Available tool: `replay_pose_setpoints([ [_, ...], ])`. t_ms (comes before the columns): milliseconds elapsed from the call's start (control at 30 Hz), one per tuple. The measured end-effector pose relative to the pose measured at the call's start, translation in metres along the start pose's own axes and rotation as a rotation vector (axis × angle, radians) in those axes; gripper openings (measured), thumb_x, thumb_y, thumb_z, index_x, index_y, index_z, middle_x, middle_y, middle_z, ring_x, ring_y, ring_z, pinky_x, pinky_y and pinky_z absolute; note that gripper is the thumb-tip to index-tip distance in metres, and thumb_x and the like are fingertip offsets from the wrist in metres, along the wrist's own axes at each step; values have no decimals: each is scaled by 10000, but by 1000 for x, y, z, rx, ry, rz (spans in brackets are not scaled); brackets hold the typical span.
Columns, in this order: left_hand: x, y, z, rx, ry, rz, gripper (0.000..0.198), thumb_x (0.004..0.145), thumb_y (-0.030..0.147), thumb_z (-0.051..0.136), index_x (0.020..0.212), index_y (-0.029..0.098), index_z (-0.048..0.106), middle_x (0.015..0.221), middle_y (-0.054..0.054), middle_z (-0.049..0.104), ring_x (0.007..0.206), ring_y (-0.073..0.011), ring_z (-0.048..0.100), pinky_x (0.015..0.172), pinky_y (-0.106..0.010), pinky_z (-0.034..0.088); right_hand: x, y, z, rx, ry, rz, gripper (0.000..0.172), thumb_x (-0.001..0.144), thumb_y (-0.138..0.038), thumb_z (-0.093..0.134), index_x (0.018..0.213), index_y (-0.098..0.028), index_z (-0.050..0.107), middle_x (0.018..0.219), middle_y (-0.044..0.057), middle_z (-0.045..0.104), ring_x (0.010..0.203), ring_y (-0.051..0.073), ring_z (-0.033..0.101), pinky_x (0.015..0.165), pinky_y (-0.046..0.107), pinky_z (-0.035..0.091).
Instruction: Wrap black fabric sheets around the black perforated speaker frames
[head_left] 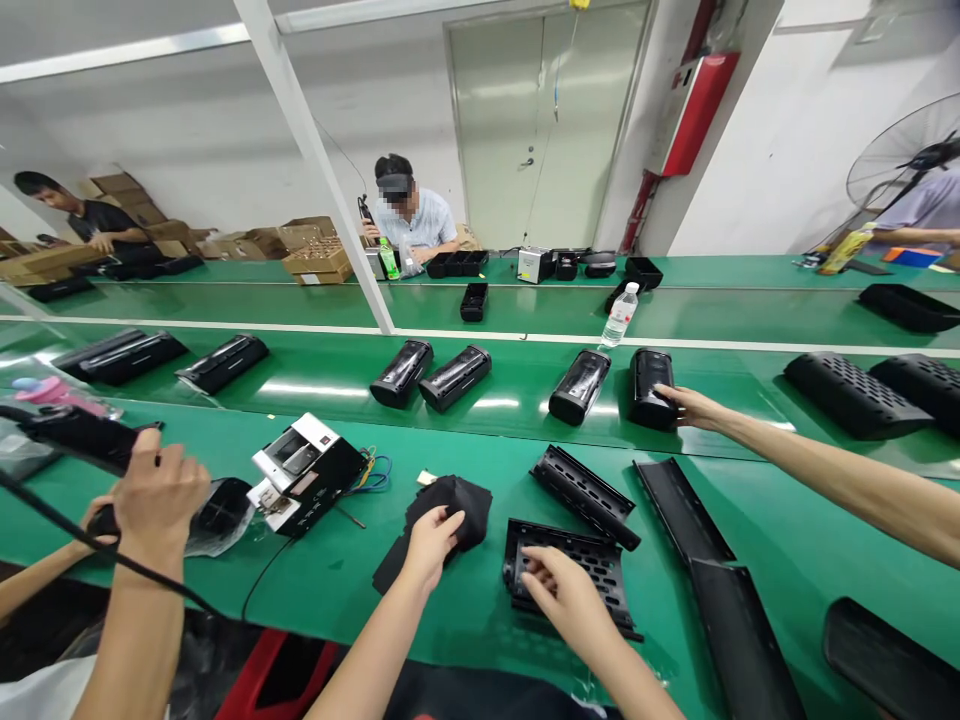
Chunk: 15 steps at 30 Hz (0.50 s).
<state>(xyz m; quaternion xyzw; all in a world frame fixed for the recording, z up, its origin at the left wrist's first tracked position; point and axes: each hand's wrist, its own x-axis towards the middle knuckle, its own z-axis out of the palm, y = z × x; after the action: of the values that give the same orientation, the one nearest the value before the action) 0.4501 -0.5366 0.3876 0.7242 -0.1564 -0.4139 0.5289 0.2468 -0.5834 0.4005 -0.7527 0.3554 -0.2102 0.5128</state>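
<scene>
Left hand [431, 545] gripping black cloth piece [451, 508] on green workbench [465, 625]; right hand [566, 590] curled over edge of perforated black plastic housing [592, 555]; second perforated housing [583, 495] just beyond right hand; long black curved panels [681, 510] to right of it; white-and-black electronic unit [307, 475] with coloured wires left of left hand; co-worker's hand [694, 405] on black cylinder [651, 388], beyond right hand; another co-worker's hand [159, 490] gripping corded black tool [82, 438], well left of left hand.
</scene>
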Motion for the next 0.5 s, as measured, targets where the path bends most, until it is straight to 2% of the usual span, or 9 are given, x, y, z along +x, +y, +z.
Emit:
replay_pose_setpoints([
  [67, -13, 9, 15, -96, -81, -19, 306, 616, 391, 664, 762, 140, 568, 748, -73, 657, 682, -183, 633, 629, -302, 508, 17, -6, 10, -97, 27, -129, 244, 770, -280, 512, 997, -209, 568, 868, 57, 608, 739, 173, 567, 666, 300, 474],
  [133, -24, 18, 27, -155, -130, -33, 347, 584, 418, 693, 755, 139, 576, 703, -56, 650, 629, -166, 622, 576, -277, 503, 31, -10, 16, -154, 69, -188, 210, 757, -281, 539, 951, -203, 560, 857, 57, 600, 743, 183, 555, 667, 310, 466],
  [233, -34, 29, 38, -233, -196, -52, 353, 561, 384, 729, 784, 139, 605, 714, -41, 651, 637, -140, 610, 575, -233, 486, 42, -10, 17, -145, 109, -188, 120, 770, -309, 525, 811, -198, 547, 737, 37, 582, 652, 175, 532, 606, 294, 445],
  [367, -38, 34, 41, -236, -314, -97, 346, 541, 332, 755, 791, 119, 647, 730, -48, 660, 667, -132, 597, 616, -216, 461, 44, -9, 10, -39, 114, -157, 202, 816, -342, 439, 713, -211, 552, 672, 34, 582, 630, 176, 533, 592, 276, 408],
  [500, -36, 29, 47, -207, -283, -82, 301, 522, 359, 754, 657, 115, 639, 552, 6, 586, 523, -92, 514, 500, -189, 391, 42, -13, 5, 48, 140, -109, 238, 819, -360, 430, 697, -208, 568, 634, 18, 577, 593, 164, 524, 563, 255, 385],
])
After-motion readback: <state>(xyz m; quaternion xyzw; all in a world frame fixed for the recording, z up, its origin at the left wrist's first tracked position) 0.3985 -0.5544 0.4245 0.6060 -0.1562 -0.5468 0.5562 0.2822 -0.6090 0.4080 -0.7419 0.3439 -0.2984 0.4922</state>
